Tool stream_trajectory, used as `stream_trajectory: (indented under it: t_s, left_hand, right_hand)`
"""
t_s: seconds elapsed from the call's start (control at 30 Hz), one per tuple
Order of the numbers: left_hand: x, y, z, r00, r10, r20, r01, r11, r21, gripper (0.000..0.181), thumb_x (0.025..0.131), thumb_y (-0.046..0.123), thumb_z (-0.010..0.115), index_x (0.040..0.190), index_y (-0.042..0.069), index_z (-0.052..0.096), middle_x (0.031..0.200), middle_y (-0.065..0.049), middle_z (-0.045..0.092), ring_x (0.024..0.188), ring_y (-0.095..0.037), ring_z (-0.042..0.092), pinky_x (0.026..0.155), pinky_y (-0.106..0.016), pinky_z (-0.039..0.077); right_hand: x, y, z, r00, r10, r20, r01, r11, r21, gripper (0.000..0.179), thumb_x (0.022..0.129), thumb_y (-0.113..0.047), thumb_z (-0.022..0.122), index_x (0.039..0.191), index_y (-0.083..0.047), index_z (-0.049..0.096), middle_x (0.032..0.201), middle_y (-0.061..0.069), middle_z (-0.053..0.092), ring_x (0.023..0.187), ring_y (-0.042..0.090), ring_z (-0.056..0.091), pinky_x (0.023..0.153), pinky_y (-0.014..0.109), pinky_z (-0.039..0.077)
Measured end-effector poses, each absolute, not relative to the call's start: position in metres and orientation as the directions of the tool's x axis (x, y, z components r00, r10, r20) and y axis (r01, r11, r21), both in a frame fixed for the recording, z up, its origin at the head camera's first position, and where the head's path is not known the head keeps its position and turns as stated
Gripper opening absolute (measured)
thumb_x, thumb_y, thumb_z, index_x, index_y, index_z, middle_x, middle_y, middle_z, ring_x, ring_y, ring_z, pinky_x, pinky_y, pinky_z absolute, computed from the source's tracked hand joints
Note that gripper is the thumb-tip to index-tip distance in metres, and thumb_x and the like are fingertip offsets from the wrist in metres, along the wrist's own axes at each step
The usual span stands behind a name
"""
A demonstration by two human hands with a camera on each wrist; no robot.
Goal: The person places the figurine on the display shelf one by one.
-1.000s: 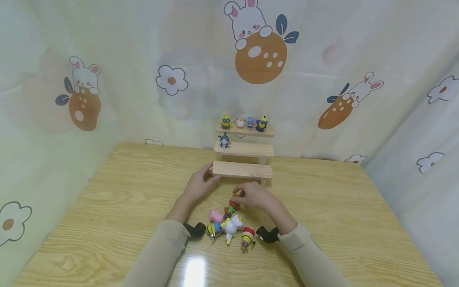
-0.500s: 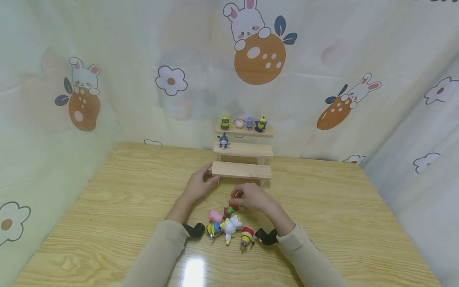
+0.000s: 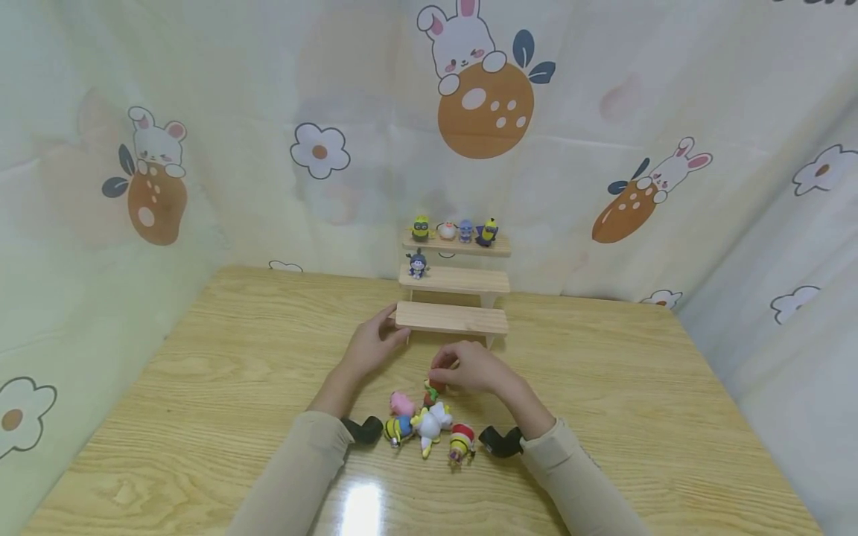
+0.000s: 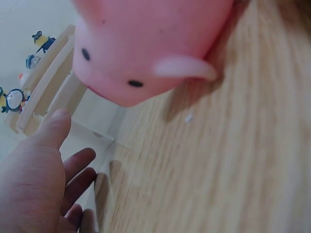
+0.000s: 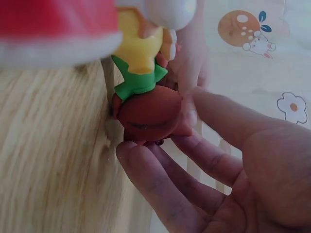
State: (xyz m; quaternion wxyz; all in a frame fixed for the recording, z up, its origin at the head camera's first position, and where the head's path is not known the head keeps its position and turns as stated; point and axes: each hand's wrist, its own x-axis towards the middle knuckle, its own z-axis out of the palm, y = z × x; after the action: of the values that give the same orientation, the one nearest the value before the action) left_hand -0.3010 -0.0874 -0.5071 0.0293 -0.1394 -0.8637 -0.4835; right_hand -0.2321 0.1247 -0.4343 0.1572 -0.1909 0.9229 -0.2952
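My right hand (image 3: 472, 367) pinches a small red-brown figurine (image 5: 150, 114) with a green collar, low over the table, thumb on one side and fingers on the other. In the head view my fingers partly cover it. My left hand (image 3: 372, 344) is at the left end of the lowest step of a wooden display stand (image 3: 452, 318). Its thumb is extended and its fingers are relaxed in the left wrist view; whether they touch the wood I cannot tell. Near the hands lie a pink pig figurine (image 3: 402, 403), a white figurine (image 3: 430, 424) and a yellow-and-blue figurine (image 3: 398, 429).
A red-and-yellow figurine (image 3: 461, 442) lies nearer the front. Several figurines, including a yellow one (image 3: 421, 228), stand on the top step, and a dark one (image 3: 418, 264) on the middle step. A printed curtain (image 3: 375, 97) hangs behind the wooden table (image 3: 603, 387).
The red-brown figurine has turned slightly in my right fingers, its lower end swinging right. My right hand has shifted a little; the left hand stays by the stand.
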Motion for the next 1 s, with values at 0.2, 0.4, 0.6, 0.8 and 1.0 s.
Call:
stream_trajectory:
  t_s: [0.2,0.4,0.6,0.8,1.0]
  left_hand:
    - [-0.301,-0.0878,-0.5072,-0.956,0.225,0.191,0.282,0.505,0.816,0.067,0.082,0.049,0.059,0.138,0.021,0.036,0.113,-0.004,0.063,0.114,-0.023,0.052,0.101,-0.043,0.037]
    - [-0.3008,-0.0864,-0.5065,-0.957,0.223,0.184,0.274,0.501,0.821,0.066,0.081,0.048,0.06,0.138,0.022,0.036,0.114,-0.004,0.063,0.113,-0.022,0.053,0.101,-0.042,0.037]
    - [-0.3005,-0.0857,-0.5049,-0.957,0.223,0.187,0.278,0.51,0.814,0.066,0.082,0.048,0.059,0.138,0.021,0.036,0.115,-0.005,0.062,0.114,-0.022,0.053,0.102,-0.042,0.037]
    - [-0.2995,-0.0859,-0.504,-0.96,0.211,0.184,0.269,0.512,0.816,0.065,0.082,0.046,0.06,0.138,0.021,0.037,0.112,-0.003,0.064,0.113,-0.021,0.053,0.102,-0.04,0.037]
    - [-0.2996,-0.0871,-0.5048,-0.959,0.21,0.189,0.272,0.508,0.818,0.065,0.082,0.046,0.06,0.138,0.021,0.037,0.111,-0.004,0.064,0.112,-0.021,0.054,0.101,-0.04,0.037]
  right_hand:
    - [-0.2307,0.1217,-0.4376,-0.907,-0.396,-0.145,-0.236,0.763,-0.602,0.017,0.081,-0.037,0.065,0.083,-0.02,0.064,0.081,-0.009,0.064,0.075,0.008,0.057,0.065,0.025,0.046]
    - [-0.229,0.1194,-0.4406,-0.921,-0.374,-0.113,-0.233,0.758,-0.61,0.018,0.077,-0.033,0.07,0.078,-0.018,0.06,0.079,-0.007,0.063,0.071,0.008,0.056,0.06,0.024,0.046]
    - [-0.228,0.1195,-0.4399,-0.922,-0.371,-0.11,-0.222,0.74,-0.635,0.019,0.075,-0.029,0.072,0.079,-0.016,0.059,0.081,-0.006,0.062,0.072,0.009,0.059,0.06,0.024,0.047]
    - [-0.2301,0.1227,-0.439,-0.91,-0.395,-0.122,-0.245,0.753,-0.611,0.022,0.075,-0.028,0.072,0.087,-0.014,0.061,0.083,-0.003,0.064,0.076,0.01,0.059,0.066,0.024,0.049]
    - [-0.2313,0.1264,-0.4363,-0.9,-0.404,-0.166,-0.239,0.773,-0.588,0.029,0.074,-0.029,0.073,0.095,-0.012,0.063,0.086,0.0,0.066,0.077,0.01,0.06,0.064,0.024,0.049]
